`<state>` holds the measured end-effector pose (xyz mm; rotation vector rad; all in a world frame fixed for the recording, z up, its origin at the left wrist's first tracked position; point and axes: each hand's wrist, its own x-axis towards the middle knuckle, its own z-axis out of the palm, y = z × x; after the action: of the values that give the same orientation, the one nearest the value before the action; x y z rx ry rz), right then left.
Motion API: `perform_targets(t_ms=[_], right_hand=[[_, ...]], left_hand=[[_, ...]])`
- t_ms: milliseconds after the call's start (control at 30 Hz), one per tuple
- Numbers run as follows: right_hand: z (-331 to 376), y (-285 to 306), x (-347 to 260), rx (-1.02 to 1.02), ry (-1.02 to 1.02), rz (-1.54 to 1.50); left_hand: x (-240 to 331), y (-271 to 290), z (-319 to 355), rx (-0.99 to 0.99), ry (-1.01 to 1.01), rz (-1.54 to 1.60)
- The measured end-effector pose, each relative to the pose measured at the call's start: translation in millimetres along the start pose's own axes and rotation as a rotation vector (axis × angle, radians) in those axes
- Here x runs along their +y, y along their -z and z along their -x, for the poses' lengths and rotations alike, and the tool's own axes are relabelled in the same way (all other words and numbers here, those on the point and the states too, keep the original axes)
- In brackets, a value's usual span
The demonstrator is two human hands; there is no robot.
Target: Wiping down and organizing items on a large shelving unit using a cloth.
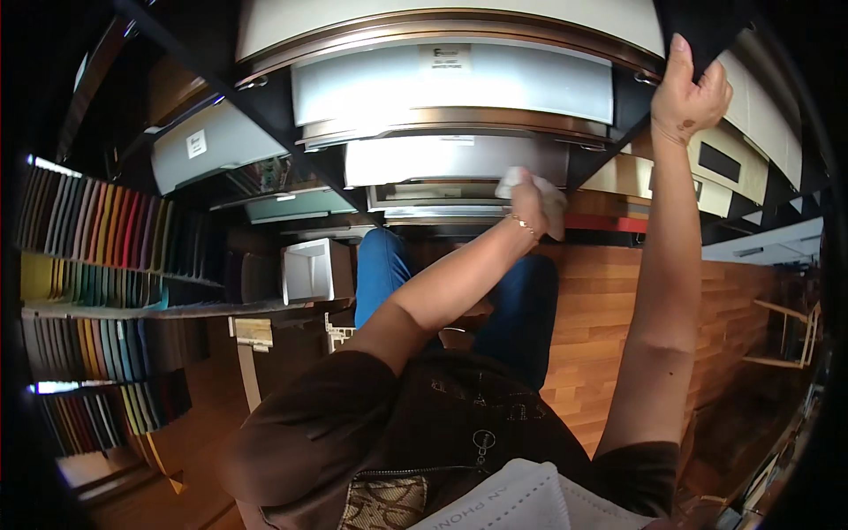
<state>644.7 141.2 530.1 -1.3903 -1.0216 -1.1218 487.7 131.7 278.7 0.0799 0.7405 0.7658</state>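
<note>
My left hand (527, 205), with a thin bracelet at the wrist, is closed round a crumpled white cloth (555, 215). It is slightly blurred, in front of the right end of a lower pale, glossy panel (433, 161). I cannot tell whether the cloth touches the panel. Higher up on the right, my right hand (692, 99) grips a black rack post (629, 146) between the panel columns, thumb pointing up. Beside it, a wider white panel (389, 84) with a bronze-coloured lower edge reflects bright light.
More panels stand in the racks on both sides, a grey one (216, 146) at left. Rows of coloured swatches (106, 216) fill the far left. A white open box (309, 272) is beside my knee. Wooden flooring (592, 318) lies below, with a wooden stand (799, 334) at right.
</note>
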Motion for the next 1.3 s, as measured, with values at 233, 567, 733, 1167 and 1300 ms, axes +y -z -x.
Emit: perform_targets(t_ms=[233, 567, 733, 1167, 1300], right_hand=[[7, 1, -6, 0.027, 0.076, 0.04], [3, -7, -7, 0.027, 0.074, -0.078], [4, -6, -12, 0.059, 0.098, -0.085], [9, -5, -37, 0.071, -0.003, -0.074], [4, 4, -30, 0.065, 0.053, -0.104]], left_hand=[[14, 42, 0, -0.304, 0.098, -0.288], [181, 205, 4, 0.641, -1.265, -1.64], [138, 199, 0, 0.502, -1.188, -2.019], [60, 116, -35, -0.481, -1.092, -2.325], [108, 108, -17, -0.049, -0.521, -2.485]])
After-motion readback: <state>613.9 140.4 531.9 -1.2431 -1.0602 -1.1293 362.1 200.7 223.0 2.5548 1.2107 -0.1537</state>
